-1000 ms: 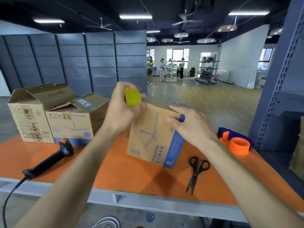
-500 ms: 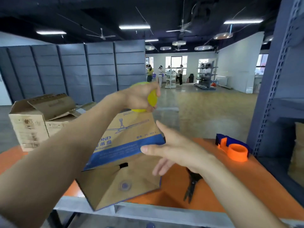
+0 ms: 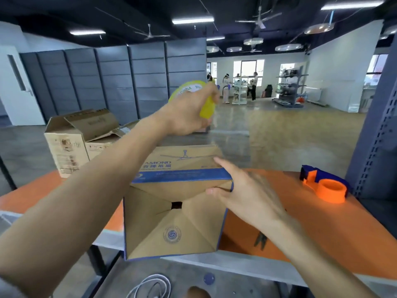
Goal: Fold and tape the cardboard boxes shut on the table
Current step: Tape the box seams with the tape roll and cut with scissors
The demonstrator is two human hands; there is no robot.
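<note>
Left grip (image 3: 186, 114) higher, tape (image 3: 206, 106) above box (image 3: 171, 224)

This is a large open packing hall or warehouse floor. An orange worktable (image 3: 322, 233) carries opened cardboard boxes (image 3: 64, 147) and an orange-and-blue tape dispenser (image 3: 328, 188), with a perforated steel rack upright (image 3: 373, 134) just beside it. Grey partition panels (image 3: 120, 82) line the left, strip lights (image 3: 192, 20) and ceiling fans (image 3: 258, 19) hang from a dark ceiling, and people (image 3: 254, 84) stand among distant stock shelves (image 3: 290, 89).
</note>
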